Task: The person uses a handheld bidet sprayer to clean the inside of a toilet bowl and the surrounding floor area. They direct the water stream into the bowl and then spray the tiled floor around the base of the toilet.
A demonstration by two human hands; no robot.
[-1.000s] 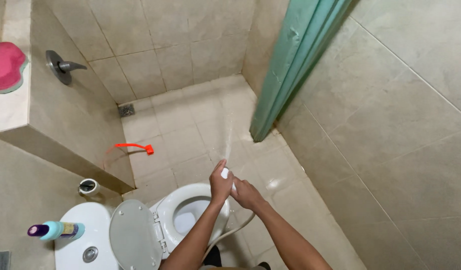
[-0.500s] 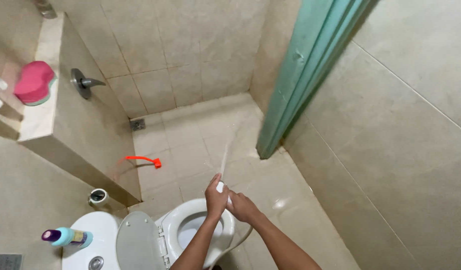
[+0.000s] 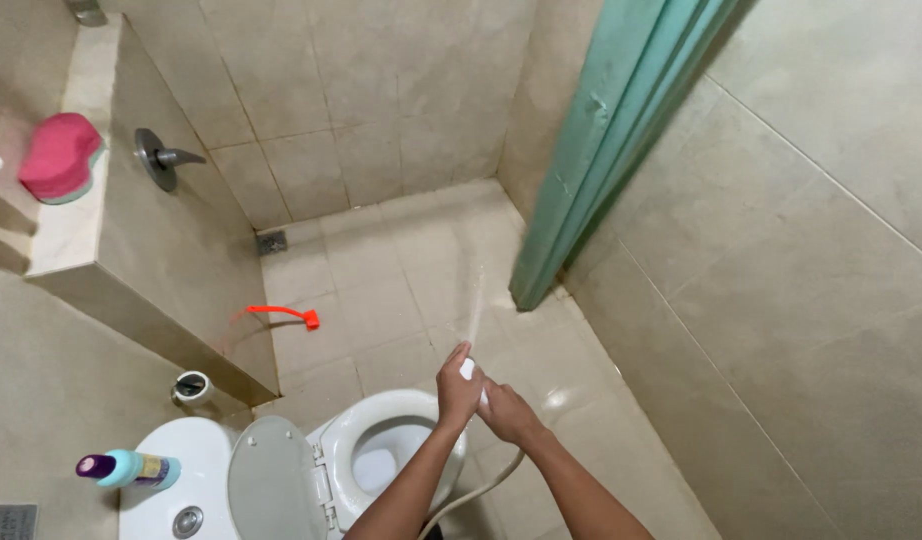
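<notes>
Both of my hands grip a white bidet sprayer head (image 3: 468, 370) held above the right edge of the toilet. My left hand (image 3: 457, 386) wraps the sprayer from the left; my right hand (image 3: 503, 411) holds it from the right and below. A thin jet of water (image 3: 475, 305) shoots from the sprayer across the beige floor tiles toward the far wall. The sprayer's white hose (image 3: 476, 490) hangs down under my arms. The white toilet (image 3: 381, 440) stands with its seat and lid (image 3: 266, 490) raised.
A green door (image 3: 601, 150) stands at the right. A low tiled wall (image 3: 151, 250) at the left carries a metal tap handle (image 3: 161, 158) and a pink sponge (image 3: 59, 155). A red strap (image 3: 281, 314), a floor drain (image 3: 272, 242), a bottle (image 3: 131, 468) on the cistern.
The view has shifted slightly, so my hands and the toilet sit a little lower right in frame. Both hands keep hold of the sprayer, and the water keeps spraying.
</notes>
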